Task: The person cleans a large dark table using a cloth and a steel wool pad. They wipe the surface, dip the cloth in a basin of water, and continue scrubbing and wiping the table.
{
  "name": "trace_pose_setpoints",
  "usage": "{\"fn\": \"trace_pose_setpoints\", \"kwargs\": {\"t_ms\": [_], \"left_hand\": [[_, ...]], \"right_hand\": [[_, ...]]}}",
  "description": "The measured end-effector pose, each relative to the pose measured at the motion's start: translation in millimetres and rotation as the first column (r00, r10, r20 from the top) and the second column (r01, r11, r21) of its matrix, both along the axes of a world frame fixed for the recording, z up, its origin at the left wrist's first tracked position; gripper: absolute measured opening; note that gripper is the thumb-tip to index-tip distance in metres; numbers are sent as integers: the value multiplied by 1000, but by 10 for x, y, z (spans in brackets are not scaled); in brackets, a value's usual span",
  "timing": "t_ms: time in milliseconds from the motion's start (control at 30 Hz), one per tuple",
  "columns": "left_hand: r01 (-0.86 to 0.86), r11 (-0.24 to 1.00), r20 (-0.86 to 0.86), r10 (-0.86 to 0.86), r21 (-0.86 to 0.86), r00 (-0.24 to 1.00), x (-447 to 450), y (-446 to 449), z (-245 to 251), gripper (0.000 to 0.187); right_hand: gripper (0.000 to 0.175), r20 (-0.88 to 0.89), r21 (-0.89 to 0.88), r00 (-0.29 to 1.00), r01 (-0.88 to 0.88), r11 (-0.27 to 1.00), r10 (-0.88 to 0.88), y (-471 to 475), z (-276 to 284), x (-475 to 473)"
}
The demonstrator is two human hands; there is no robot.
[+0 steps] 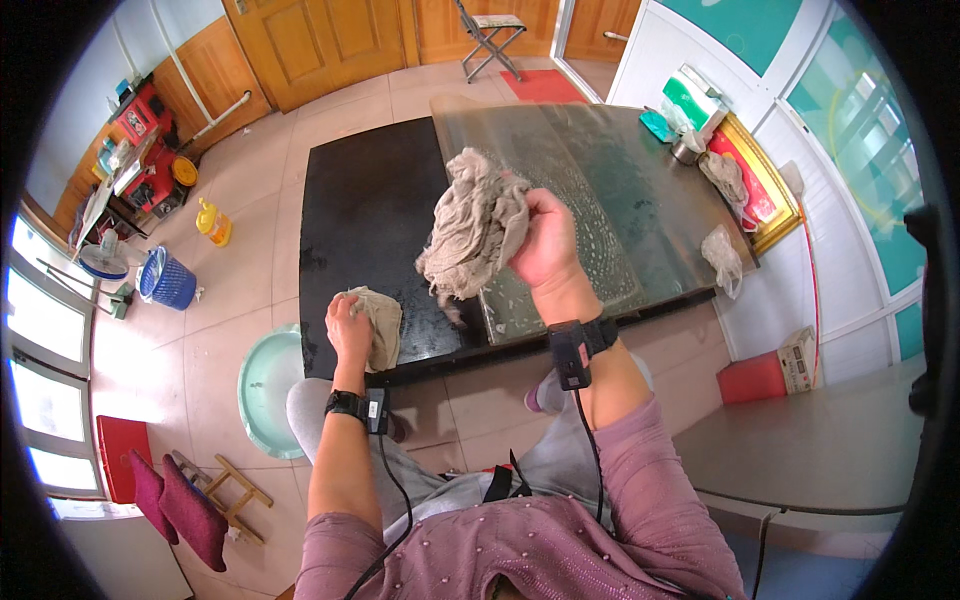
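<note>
My right hand (pixel 546 238) holds up a crumpled grey-beige cloth (pixel 476 225), bunched and slightly frayed, above the middle of a dark table (pixel 367 195). Near the table's front left corner, my left hand (pixel 349 330) rests on a second beige cloth (pixel 385 326), fingers curled over its edge; how firmly it grips cannot be told. A clear plastic sheet (pixel 622 195) covers the table's right part, with whitish suds or wet streaks near its left side. The table's black left part is uncovered and has wet-looking marks by the lower cloth.
Left of the table, a pale green basin (pixel 266 390) stands on the floor, with a blue basket (pixel 169 281) and yellow bottle (pixel 214 223) beyond. A plastic bag (pixel 722 259), metal cup (pixel 685 148) and gold-framed picture (pixel 784 202) are at the right edge. A folding chair (pixel 491 26) stands behind.
</note>
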State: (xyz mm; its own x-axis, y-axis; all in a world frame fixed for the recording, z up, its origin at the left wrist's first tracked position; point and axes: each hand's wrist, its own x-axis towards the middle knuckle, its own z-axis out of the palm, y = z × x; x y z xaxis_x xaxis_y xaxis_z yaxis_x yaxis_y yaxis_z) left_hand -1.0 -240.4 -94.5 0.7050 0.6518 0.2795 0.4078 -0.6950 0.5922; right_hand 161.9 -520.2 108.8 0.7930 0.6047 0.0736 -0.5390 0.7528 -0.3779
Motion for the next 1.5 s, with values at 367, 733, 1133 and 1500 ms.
{"fn": "trace_pose_setpoints", "kwargs": {"t_ms": [367,733,1133,1500], "left_hand": [[-37,992,-163,57,124,985,22,-175,26,30],[-13,981,-271,66,195,960,96,-293,114,33],[22,976,-299,44,215,953,113,-332,140,35],[19,971,-318,59,238,946,132,-300,86,35]], "right_hand": [[47,801,-546,560,829,-125,212,-534,-1283,96],[55,507,-400,414,890,-219,756,432,-1926,92],[60,297,-589,480,772,-237,825,1553,-1781,2275],[57,327,-476,373,859,-190,868,1211,-1924,1562]]}}
